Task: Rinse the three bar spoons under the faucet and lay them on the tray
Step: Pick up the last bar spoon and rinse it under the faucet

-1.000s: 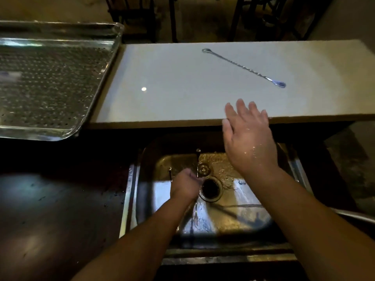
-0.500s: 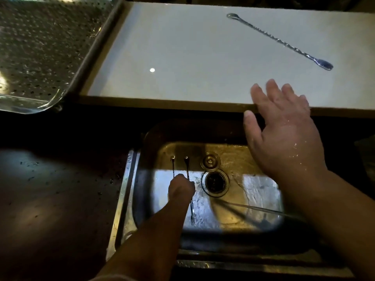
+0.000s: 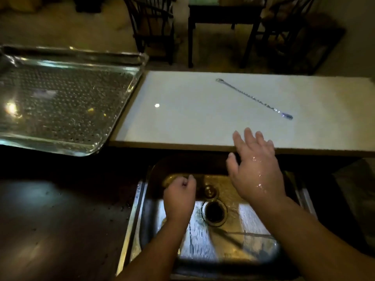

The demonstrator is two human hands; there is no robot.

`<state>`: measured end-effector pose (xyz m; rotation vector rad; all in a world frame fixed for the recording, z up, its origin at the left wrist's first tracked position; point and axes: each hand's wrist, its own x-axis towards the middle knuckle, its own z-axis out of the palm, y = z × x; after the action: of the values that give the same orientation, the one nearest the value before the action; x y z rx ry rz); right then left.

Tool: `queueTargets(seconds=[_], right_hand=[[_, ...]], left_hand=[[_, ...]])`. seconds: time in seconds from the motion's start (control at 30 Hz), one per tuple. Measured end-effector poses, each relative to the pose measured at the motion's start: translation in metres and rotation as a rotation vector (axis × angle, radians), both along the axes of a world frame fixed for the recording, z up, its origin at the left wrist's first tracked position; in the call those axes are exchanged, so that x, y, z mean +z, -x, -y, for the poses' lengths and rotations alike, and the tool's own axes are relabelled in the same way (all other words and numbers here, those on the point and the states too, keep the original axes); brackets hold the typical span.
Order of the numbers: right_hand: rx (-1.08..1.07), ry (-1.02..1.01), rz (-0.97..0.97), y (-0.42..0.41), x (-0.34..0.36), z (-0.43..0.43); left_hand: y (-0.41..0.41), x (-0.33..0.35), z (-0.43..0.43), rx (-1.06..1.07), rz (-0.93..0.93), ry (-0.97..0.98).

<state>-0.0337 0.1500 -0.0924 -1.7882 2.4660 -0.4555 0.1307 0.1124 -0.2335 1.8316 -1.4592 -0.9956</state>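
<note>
Dim bar room, chairs (image 3: 154, 27) at 12 o'clock | white counter (image 3: 182, 118) holds one bar spoon (image 3: 254, 98), untouched | tray (image 3: 113, 122) at 10 o'clock, bare | left hand (image 3: 179, 199) clenched in sink (image 3: 140, 199), thin handle below fist, contents unclear | right hand (image 3: 255, 169) wet, fingers spread, empty | advice: grip firmly; reach far spoon with right

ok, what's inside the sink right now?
In the sink: the drain, a stopper behind it, wet floor, and the fisted left hand. A thin spoon handle shows below that hand; anything more it grips is covered.
</note>
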Motion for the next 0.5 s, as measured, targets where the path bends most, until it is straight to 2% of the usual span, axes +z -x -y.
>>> queueTargets(seconds=[0.17, 0.23, 0.3, 0.4, 0.5], right_hand=[[0.020, -0.061, -0.020, 0.003, 0.009, 0.002], [0.024, -0.073, 0.005, 0.005, 0.011, 0.002], [0.041, -0.071, 0.035, 0.007, 0.013, 0.001], [0.070, -0.098, 0.031, 0.012, 0.015, 0.003], [0.107, -0.142, 0.006, 0.018, 0.013, 0.006]], left_hand=[[0.030, 0.124, 0.027, -0.114, -0.051, 0.412], [0.056, 0.164, 0.051, -0.154, 0.012, 0.487], [0.089, 0.196, 0.078, -0.218, 0.110, 0.483], [0.139, 0.218, 0.114, -0.431, 0.378, 0.497], [0.183, 0.214, 0.139, -0.797, 0.866, 0.591]])
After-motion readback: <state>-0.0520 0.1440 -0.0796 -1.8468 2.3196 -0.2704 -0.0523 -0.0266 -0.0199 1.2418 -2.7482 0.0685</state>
